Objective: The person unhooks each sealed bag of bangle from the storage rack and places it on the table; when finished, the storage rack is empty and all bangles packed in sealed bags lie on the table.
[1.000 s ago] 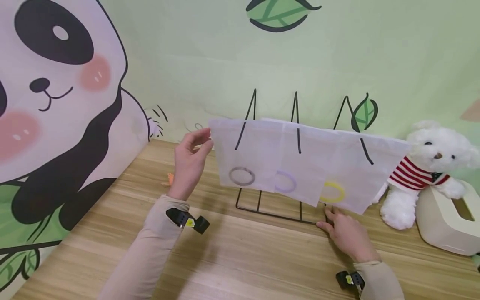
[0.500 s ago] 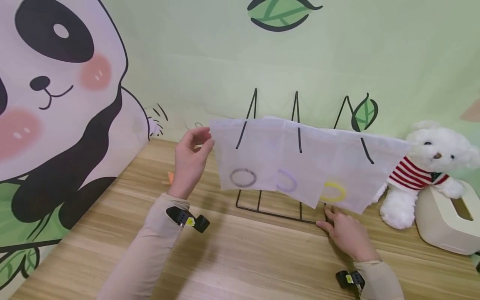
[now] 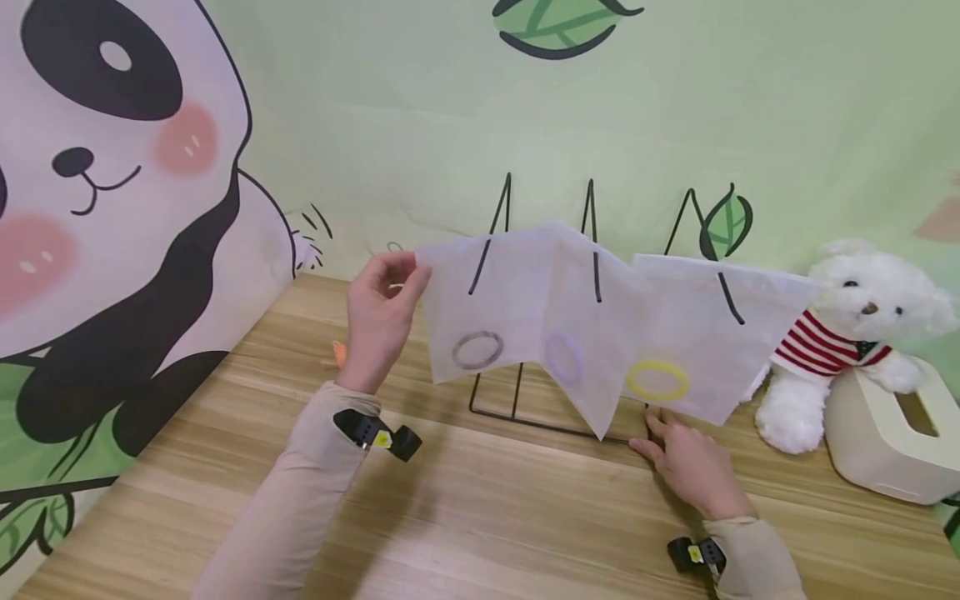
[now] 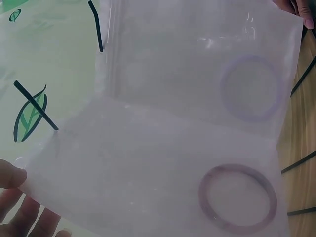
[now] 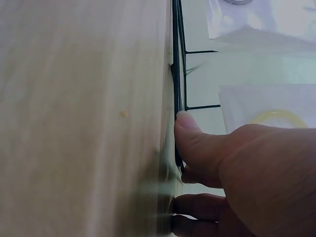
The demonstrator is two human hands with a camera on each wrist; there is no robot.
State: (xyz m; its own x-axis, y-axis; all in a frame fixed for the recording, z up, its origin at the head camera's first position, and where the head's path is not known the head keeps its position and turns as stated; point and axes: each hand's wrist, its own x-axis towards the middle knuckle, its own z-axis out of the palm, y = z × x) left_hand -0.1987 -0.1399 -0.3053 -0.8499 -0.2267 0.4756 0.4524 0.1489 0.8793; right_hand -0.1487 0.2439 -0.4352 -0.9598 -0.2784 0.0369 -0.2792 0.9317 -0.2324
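Observation:
My left hand (image 3: 378,317) pinches the upper left corner of a frosted zip bag (image 3: 483,287), which hangs on a hook of the black wire rack (image 3: 551,426). A dark greyish ring (image 4: 204,195) lies inside it. Beside it hangs a second bag (image 3: 588,292), turned at an angle and touching the first, with a lilac ring (image 4: 224,89) inside. The right bag (image 3: 705,333) hangs flatter and holds a yellow ring (image 3: 657,365). My right hand (image 3: 693,467) grips the rack's front right base corner, thumb on the base wire in the right wrist view.
A white teddy bear (image 3: 791,408) in a striped shirt leans on a cream tissue box (image 3: 870,446) at the right. A small orange object (image 3: 340,353) sits behind my left wrist. A green printed backdrop (image 3: 390,125) rises behind the wooden table (image 3: 480,517).
The left bag's inner edge and the middle bag have swung, so the middle bag now stands angled with a corner hanging lower. The yellow ring has become fully visible. Both hands stay nearly still.

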